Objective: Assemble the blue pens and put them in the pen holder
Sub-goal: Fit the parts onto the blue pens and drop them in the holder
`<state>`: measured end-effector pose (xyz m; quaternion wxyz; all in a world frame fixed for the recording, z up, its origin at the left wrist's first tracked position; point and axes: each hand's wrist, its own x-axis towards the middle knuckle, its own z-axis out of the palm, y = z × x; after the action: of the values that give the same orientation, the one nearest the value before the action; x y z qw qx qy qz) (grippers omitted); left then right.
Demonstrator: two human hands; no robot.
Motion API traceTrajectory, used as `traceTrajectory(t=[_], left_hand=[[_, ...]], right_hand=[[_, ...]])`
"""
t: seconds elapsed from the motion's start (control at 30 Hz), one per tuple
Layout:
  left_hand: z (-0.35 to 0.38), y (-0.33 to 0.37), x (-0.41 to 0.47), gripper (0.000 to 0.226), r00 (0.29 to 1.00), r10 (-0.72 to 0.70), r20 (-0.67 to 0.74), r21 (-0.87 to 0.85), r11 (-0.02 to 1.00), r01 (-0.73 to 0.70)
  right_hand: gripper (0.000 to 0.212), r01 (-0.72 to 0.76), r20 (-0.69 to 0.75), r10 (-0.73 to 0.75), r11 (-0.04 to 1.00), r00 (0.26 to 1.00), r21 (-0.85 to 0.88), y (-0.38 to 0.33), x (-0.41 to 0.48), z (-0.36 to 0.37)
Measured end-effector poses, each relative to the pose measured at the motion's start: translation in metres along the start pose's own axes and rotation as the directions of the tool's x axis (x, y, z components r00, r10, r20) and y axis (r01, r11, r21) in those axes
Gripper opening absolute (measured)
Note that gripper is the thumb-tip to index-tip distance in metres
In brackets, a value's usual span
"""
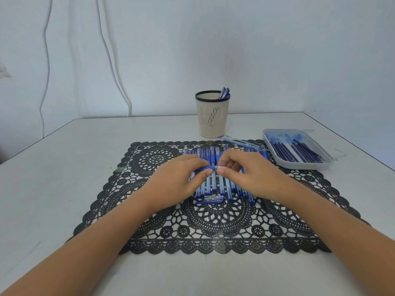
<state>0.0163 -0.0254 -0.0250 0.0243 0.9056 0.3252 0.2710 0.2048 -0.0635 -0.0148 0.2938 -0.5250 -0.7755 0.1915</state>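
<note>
Head view: left grip (179, 178) pinches a pen barrel (206, 168), right grip (248, 169) its refill (222, 167) (apparently mid-insertion); few finished pens (224, 93) stand in pen holder (212, 116); many barrels (213, 183) wait on the lace mat (213, 221).

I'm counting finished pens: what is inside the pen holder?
The tops of a few blue pens lean out over the right rim of the beige pen holder. Their exact count and anything lower down are hidden by its wall.
</note>
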Motion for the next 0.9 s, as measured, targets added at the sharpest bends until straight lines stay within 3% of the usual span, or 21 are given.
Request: traceTrajectory(t=[0.27,0.4,0.63,0.77,0.9], left_hand=[[-0.003,-0.001,0.0,0.048,1.0,0.007,-0.026,0.058,0.998,-0.006],[-0.005,-0.011,0.0,0.032,0.997,-0.073,-0.027,0.026,0.997,0.073],[-0.006,-0.015,-0.001,0.026,0.986,-0.162,-0.027,-0.01,0.987,0.162],[-0.006,-0.015,-0.001,0.02,0.989,-0.147,-0.027,-0.009,0.989,0.146],[-0.007,-0.016,-0.001,0.018,0.995,-0.095,0.019,0.002,0.995,0.095]], right_hand=[[0.012,-0.002,-0.036,0.002,1.0,0.999,0.002,-0.001,0.002,-0.001],[0.018,-0.086,0.127,0.094,0.994,0.987,-0.066,0.0,0.001,-0.001],[0.021,0.079,0.315,0.01,0.96,0.949,-0.269,-0.009,-0.003,0.005],[0.015,0.089,0.284,-0.011,0.961,0.959,-0.263,-0.009,-0.003,0.004],[0.003,-0.008,0.097,0.022,0.99,0.995,-0.139,-0.002,0.0,-0.011]])
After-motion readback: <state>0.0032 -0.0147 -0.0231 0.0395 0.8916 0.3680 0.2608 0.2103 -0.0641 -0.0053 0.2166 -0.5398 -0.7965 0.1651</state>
